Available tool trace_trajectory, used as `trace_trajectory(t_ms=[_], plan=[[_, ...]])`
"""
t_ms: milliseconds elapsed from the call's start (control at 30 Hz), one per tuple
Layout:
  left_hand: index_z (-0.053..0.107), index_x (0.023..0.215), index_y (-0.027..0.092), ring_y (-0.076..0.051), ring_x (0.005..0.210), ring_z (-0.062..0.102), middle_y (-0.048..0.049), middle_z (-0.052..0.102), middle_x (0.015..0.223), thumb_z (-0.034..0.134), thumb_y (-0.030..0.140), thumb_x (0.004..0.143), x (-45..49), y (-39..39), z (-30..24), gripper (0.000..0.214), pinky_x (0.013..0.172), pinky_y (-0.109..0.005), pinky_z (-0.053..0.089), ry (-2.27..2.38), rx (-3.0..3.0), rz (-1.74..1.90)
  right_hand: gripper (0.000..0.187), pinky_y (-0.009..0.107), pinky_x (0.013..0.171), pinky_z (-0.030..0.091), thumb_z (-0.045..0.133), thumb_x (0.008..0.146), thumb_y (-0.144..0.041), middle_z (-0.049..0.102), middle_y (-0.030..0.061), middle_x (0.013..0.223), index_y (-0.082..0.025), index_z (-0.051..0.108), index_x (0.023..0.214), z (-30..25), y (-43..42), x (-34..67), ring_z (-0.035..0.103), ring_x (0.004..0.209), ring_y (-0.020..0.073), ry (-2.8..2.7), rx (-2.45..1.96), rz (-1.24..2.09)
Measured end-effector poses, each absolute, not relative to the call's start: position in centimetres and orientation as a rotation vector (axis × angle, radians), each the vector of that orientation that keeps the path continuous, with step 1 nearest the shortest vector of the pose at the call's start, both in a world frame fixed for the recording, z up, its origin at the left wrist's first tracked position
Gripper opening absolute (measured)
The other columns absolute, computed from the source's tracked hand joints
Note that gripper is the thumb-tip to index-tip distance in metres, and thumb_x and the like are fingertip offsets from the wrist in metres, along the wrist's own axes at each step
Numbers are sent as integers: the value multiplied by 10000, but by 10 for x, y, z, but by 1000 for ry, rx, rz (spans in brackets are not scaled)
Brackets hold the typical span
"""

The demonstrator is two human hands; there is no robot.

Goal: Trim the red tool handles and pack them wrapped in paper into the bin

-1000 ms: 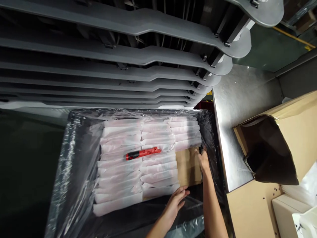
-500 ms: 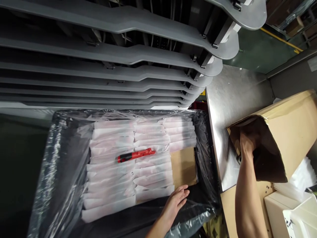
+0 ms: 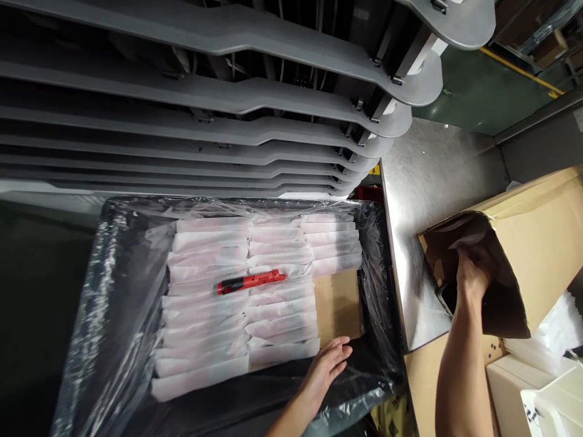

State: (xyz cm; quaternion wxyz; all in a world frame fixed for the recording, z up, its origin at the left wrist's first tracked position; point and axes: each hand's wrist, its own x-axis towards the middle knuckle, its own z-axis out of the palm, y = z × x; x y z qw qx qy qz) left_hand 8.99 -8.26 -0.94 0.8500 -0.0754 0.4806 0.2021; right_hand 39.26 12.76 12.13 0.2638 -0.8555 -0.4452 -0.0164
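My left hand (image 3: 328, 363) lies flat with fingers stretched out on the near edge of a plastic-lined black bin (image 3: 113, 315), beside rows of white wrapped packets (image 3: 237, 303). A red and black tool (image 3: 250, 281) rests on top of the packets. Bare cardboard (image 3: 337, 303) shows at the bin's right side. My right hand (image 3: 473, 273) reaches inside the dark opening of a tilted cardboard box (image 3: 532, 230) on the right; its fingers are curled deep in the box and what they touch is hidden.
Grey metal arms (image 3: 228, 97) are stacked in tiers above the bin. A steel table (image 3: 428, 182) stands between bin and box. Another cardboard box (image 3: 423, 382) and a white container (image 3: 519, 382) sit lower right. Green floor (image 3: 483, 97) shows far right.
My right hand left the bin's right side a second ago, moved into the cardboard box, and has now gone slightly deeper. My left hand has stayed on the bin's edge.
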Motion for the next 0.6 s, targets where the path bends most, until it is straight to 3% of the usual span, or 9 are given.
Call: trace_trajectory(t_ms=[133,233,300,367,433,500,600], plan=[[720,1100,216,-287,1169,637,-98,750,1110,829,613,646,88,-60,9,613,969,-361,455,958,-116,438,181,344,664,462,505,756,-374,608,64,794,-219,580,702,146,80,342,568,752,222,-1410,-2257,49],[699,1153,182,-296,1092,670,-138,748,1139,723,738,699,88,-34,25,719,888,-405,524,751,-195,391,139,314,639,488,516,780,-286,648,83,972,-227,633,826,152,30,288,598,809,221,-1932,-2093,460],[711,1093,156,-263,937,703,-132,763,1047,643,767,756,88,-23,29,701,755,-366,553,601,-280,341,195,324,672,525,504,738,-164,671,74,995,-236,631,867,146,-2,256,614,808,219,-2203,-1956,843],[731,963,119,-206,728,689,-109,762,880,669,687,797,88,-21,25,596,614,-297,520,554,-324,294,236,353,708,545,510,680,-104,690,67,964,-240,624,836,136,-27,236,630,859,247,-2358,-1833,1119],[726,819,97,-162,586,637,-72,725,709,786,448,791,86,-29,14,357,546,-259,469,592,-330,272,230,376,758,557,546,693,-114,708,64,986,-246,643,855,124,-42,233,647,945,274,-2386,-1739,1308],[695,705,101,-140,538,606,-34,675,598,795,195,759,84,-45,-2,148,557,-246,457,649,-345,290,229,380,820,562,594,777,-188,721,59,1075,-257,671,982,114,-42,238,669,1009,272,-2325,-1691,1448],[675,724,127,-128,579,611,0,674,627,693,167,839,86,-73,-26,123,638,-253,487,716,-414,351,254,374,863,551,567,903,-284,741,48,1111,-256,669,1133,94,-16,231,702,1023,257,-2323,-1750,1422]])
